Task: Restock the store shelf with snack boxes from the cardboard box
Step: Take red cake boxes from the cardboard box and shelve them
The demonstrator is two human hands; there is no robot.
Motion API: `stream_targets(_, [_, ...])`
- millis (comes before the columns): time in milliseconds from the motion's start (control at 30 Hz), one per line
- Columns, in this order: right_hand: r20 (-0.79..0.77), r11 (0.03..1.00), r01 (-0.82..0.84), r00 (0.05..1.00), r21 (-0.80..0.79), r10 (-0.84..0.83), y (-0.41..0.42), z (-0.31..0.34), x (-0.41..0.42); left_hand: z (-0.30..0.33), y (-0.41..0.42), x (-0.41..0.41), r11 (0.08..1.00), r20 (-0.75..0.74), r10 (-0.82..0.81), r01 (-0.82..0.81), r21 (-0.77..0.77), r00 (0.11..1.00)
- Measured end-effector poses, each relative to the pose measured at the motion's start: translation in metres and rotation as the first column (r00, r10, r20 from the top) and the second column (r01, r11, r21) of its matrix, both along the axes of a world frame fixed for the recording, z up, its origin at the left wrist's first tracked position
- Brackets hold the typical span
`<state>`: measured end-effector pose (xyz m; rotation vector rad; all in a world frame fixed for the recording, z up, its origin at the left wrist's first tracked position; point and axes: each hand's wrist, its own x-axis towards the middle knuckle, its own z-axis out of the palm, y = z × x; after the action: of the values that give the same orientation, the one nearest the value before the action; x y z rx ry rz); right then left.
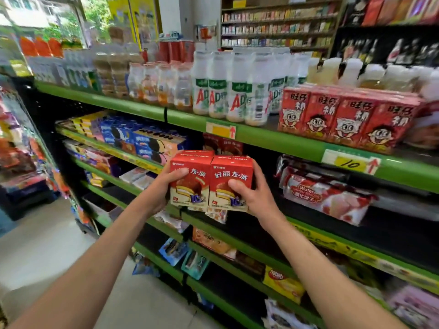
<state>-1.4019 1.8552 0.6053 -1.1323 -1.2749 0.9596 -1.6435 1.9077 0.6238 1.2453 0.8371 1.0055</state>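
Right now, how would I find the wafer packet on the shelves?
Start at the top green shelf and find the yellow price tag marked 10. Just below it lies the wafer packet, on its side. Unlike the red pie boxes both hands hold, it is a soft pink-and-white wrapper.

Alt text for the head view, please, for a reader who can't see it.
Two hands hold a pair of red snack boxes side by side before a green-edged store shelf, left hand on the left box, right hand on the right. White bottles stand on the shelf above.
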Motion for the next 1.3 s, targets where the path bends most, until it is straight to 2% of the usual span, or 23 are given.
stream_targets(167, [0.037,0.993,0.098,0.995,-0.064,-0.095,0.048,0.0,-0.004,-0.001,0.072,-0.003,0.998,-0.002,-0.048,0.048,-0.033,0.999])
stream_targets(333, [0.145,0.967,0.223,0.968,-0.125,-0.204,0.085,-0.001,-0.008,-0.007,0.136,-0.002,0.983,-0.031,-0.182,0.181,-0.045,0.983])
stream_targets(467, [0.17,0.953,0.274,0.953,-0.129,-0.251,0.102,-0.004,-0.007,-0.006,0.157,0.009,0.981,-0.138,-0.182,0.172,-0.086,0.974])
stream_targets(567, [0.214,0.952,0.282,0.944,-0.121,-0.252,0.111,-0.005,-0.008,-0.008,0.165,0.01,0.98,-0.162,-0.186,0.172,-0.097,0.969])
stream_targets(767, [0.285,0.945,0.324,0.911,-0.046,-0.299,0.119,-0.013,-0.012,-0.009,0.172,0.002,0.98,-0.272,-0.199,0.199,-0.027,0.942])
stream_targets(1033, [0.343,0.962,0.272,0.904,-0.002,-0.255,0.116,-0.023,-0.013,-0.037,0.173,0.002,0.995,-0.329,-0.095,0.104,0.008,0.94])
stream_targets(1200, [0.348,0.954,0.299,0.896,-0.011,-0.277,0.115,-0.024,-0.009,-0.031,0.169,0.011,0.998,-0.293,-0.052,0.058,0.01,0.955])
stream_targets(1300, [0.38,0.951,0.31,0.881,-0.011,-0.283,0.117,-0.026,-0.01,-0.028,0.166,0.011,0.996,-0.341,0.013,0.017,0.085,0.94])
